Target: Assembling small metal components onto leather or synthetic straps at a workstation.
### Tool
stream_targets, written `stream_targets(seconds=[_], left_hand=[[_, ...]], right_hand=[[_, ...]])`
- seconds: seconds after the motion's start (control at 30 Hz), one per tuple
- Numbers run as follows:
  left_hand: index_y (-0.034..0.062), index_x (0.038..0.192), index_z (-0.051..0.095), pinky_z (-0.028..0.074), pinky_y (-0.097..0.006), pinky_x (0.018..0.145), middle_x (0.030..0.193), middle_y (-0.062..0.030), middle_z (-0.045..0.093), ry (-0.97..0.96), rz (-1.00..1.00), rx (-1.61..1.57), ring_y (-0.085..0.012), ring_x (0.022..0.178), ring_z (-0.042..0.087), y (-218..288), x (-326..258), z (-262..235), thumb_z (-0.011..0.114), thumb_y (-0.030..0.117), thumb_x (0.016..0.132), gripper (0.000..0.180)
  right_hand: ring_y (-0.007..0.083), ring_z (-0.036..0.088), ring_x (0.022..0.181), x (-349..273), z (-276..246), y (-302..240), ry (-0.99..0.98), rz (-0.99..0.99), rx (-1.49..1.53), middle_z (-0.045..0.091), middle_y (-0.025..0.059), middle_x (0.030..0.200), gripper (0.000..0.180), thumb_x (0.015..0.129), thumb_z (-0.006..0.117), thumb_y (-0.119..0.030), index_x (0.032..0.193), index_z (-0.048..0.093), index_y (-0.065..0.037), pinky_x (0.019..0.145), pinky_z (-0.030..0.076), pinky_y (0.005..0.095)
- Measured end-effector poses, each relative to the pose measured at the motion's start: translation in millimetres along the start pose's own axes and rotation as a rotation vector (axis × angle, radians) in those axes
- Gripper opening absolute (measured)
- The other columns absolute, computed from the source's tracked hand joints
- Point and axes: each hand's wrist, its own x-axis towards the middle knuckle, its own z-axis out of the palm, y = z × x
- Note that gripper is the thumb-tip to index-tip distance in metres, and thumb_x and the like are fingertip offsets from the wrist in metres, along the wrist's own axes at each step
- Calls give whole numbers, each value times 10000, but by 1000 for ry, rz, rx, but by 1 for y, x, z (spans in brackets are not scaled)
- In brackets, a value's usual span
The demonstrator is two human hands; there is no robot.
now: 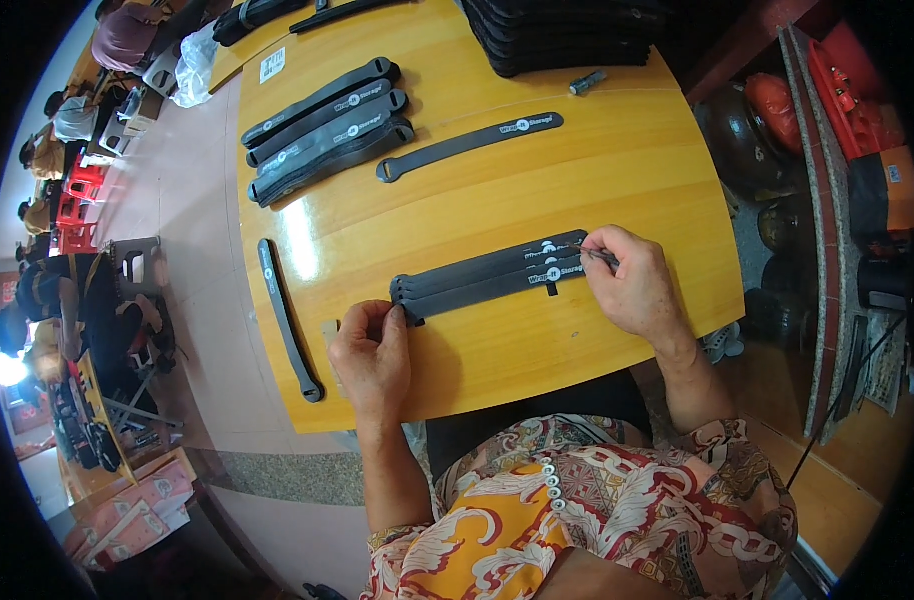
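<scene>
Several black straps with white print lie fanned and overlapping in a strap stack [487,278] on the yellow wooden table in front of me. My left hand [374,350] pinches the stack's left end, thumb and fingers at the near corner. At the other end, my right hand [632,283] is closed on a small thin dark tool [599,256]. Its tip rests by the straps' right ends; its exact kind is hidden by my fingers. Beyond the stack lies a single black strap [467,147] with a slotted left end.
Bundles of black straps [327,130] lie at the table's far left. Another strap [285,320] stretches along the left edge. A tall black pile [567,35] stands at the back, near a small dark cylinder [587,83]. Other people sit at tables far left, by red stools [80,210].
</scene>
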Motion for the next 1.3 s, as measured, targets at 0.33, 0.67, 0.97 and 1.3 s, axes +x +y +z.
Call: stream_targets(seconds=[0.33,0.67,0.97,1.3], left_hand=[[-25,799,630,457,-242,578,648,-72,619,31,8,56,-100,595,559,0,1,0,649,41,762,79],[-31,777,609,444,-236,555,639,-63,602,26,46,33,-96,587,547,2,0,2,637,30,769,68],[-18,762,601,441,-251,534,607,-79,588,26,92,74,-107,552,537,3,1,4,646,29,752,65],[-9,768,599,450,-270,553,617,-94,600,-1,68,127,-141,561,565,4,3,1,644,33,745,66]], right_hand=[[320,625,684,0,4,-3,19,39,-53,613,183,735,85,760,588,-12,827,570,37,595,482,368],[282,625,656,1,3,-10,36,113,-38,607,178,703,96,769,596,-41,830,580,32,574,471,335],[294,618,658,1,6,-5,55,79,-104,602,173,707,75,763,589,-33,804,563,24,576,470,352],[324,610,664,0,7,-4,69,-12,-192,594,169,706,83,727,595,-12,783,536,5,586,478,389]])
